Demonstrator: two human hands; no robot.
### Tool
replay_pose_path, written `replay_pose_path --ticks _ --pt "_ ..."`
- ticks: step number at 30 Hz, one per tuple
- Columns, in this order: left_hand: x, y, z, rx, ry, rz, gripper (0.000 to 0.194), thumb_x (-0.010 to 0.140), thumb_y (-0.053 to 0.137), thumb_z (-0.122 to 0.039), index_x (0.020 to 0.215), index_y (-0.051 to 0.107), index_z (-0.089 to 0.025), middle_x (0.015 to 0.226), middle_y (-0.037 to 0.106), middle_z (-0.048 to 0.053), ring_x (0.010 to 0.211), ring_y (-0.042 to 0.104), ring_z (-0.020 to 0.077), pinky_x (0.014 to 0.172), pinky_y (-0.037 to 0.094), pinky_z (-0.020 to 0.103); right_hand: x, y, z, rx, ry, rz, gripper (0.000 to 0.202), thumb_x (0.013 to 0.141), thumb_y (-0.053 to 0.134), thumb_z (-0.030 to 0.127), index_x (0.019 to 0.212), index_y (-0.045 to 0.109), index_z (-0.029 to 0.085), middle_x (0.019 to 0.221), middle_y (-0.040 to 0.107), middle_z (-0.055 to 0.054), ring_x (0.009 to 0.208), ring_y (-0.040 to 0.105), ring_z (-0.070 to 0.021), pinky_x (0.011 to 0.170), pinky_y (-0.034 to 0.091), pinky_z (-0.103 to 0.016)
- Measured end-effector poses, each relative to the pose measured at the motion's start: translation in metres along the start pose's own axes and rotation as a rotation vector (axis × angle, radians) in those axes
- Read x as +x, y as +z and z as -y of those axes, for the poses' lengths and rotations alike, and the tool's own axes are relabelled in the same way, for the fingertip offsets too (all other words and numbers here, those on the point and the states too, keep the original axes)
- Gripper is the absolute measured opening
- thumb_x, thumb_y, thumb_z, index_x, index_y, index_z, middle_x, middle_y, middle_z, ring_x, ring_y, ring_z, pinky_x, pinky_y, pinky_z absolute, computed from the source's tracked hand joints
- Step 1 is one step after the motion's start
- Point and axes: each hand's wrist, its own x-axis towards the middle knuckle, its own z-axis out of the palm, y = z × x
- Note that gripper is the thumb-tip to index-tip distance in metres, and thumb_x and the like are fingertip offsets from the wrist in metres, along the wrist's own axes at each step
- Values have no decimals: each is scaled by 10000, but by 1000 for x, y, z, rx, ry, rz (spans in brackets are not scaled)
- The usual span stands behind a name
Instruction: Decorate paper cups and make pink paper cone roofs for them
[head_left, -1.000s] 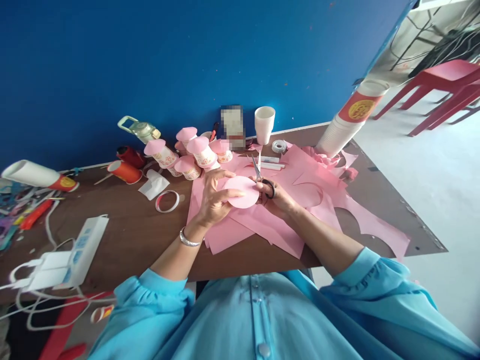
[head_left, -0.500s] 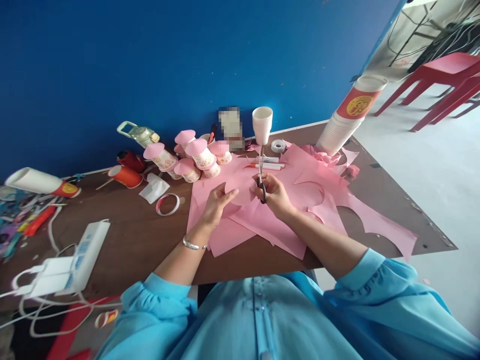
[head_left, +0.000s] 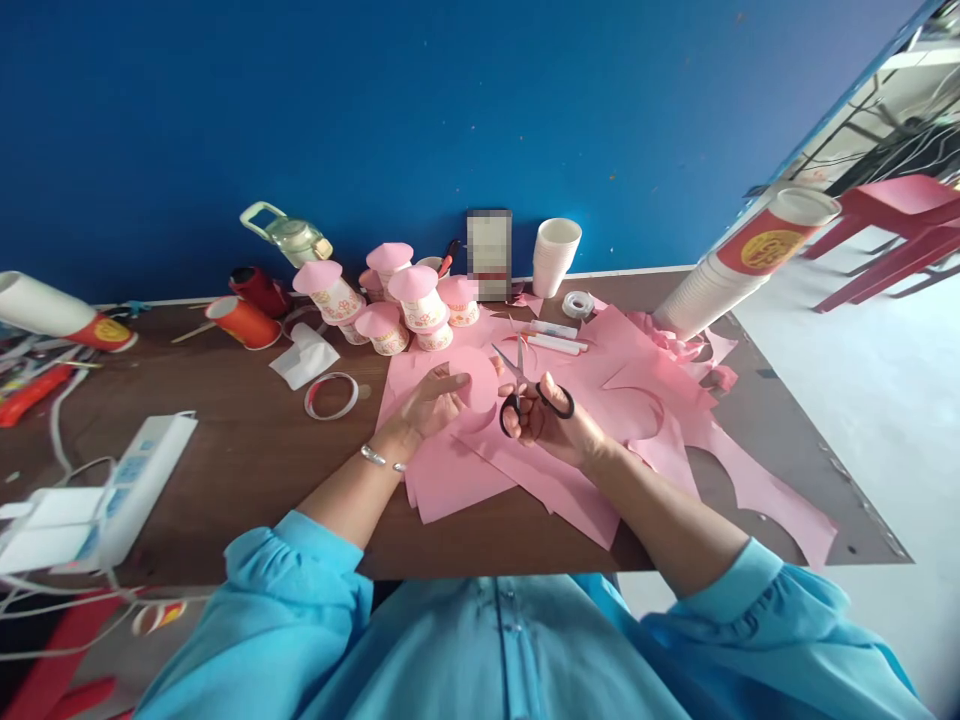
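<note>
Pink sheets (head_left: 450, 492): overlapping on the brown table (head_left: 240, 480).
Pink disc (head_left: 480, 388): raised over the left part of the pink sheets, in the person's left hand.
Left hand (head_left: 433, 402): above the left edge of the pink sheets; the thumb lies over the disc's left edge and the other fingers sit under it, pinching it.
Right hand (head_left: 560, 425): above the middle of the pink sheets, its fingers curled around the black handles of the scissors.
Scissors (head_left: 517, 372): over the pink sheets, blades parted in a V pointing away from the person, just beside the disc; whether they touch it, one cannot tell.
White pens (head_left: 556, 343): on the far part of the pink sheets.
Cone-topped cups (head_left: 417, 300): clustered behind the left of the pink sheets.
Tape ring (head_left: 332, 416): left of the pink sheets.
White cup stack (head_left: 555, 262): behind the pink sheets.
</note>
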Motion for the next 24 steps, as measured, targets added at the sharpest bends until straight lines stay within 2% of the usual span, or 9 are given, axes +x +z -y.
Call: replay_pose_path --ticks 3,5,9,12,15,17,20,22,24 --pt "-4 3 -1 -37 -118 202 388 678 905 -453 917 774 -177 993 807 133 1136 745 387 987 602 523 -1 1 -5 0 53 79 654 829 675 827 992 675 193 705 648 -4 575 548 -124 446 382 -201" --pt "-5 3 -3 -48 -133 232 456 669 901 -516 964 788 -186 1065 810 151 1153 740 403 1003 598 550 -2 1 -6 -34 70 136 648 860 645 816 1004 687 185 681 631 6 532 511 -113 413 358 -198" --pt "-2 -2 -12 -62 4 94 573 639 870 -650 1012 787 -223 1249 778 157 1239 704 409 989 607 556 -6 -1 -7 -80 125 164 650 831 698 797 1010 701 171 661 634 6 504 517 -115 375 348 -201" --pt "3 -10 -18 -111 150 -71 510 671 875 -569 1057 771 -253 1342 747 107 1298 679 353 991 610 509 -9 -2 -4 -106 186 155 645 809 739 773 1019 700 164 658 650 -2 497 541 -121 368 360 -206" --pt "7 -16 -20 -171 198 -282 395 667 900 -407 989 747 -237 1226 788 67 1177 725 265 903 629 391 -12 2 1 -183 119 115 654 805 752 762 1035 707 151 674 665 -16 502 551 -122 407 392 -224" --pt "7 -16 -18 -163 198 -366 369 641 915 -345 931 727 -215 1078 808 42 1040 747 225 775 619 302 -12 5 2 -288 -4 -16 630 809 774 730 1051 712 151 703 685 -31 553 590 -136 470 434 -244" --pt "3 -10 -15 -58 207 -338 371 675 911 -368 952 737 -193 963 801 37 925 752 217 663 577 259 -10 8 -2 -496 -109 -230 579 802 827 653 1092 710 166 713 702 -31 623 637 -163 561 489 -278" --pt "-1 -5 -14 12 228 -297 364 713 897 -389 979 756 -184 935 801 42 917 760 225 704 587 275 -8 8 -6 -599 -85 -258 578 772 860 627 1090 715 166 695 695 -20 630 635 -166 607 515 -301" --pt "-5 -2 -12 50 240 -279 335 730 892 -391 963 772 -181 912 802 45 912 767 235 757 599 297 -7 8 -10 -666 -55 -230 585 752 871 625 1070 731 155 675 673 -12 633 622 -165 637 519 -313"
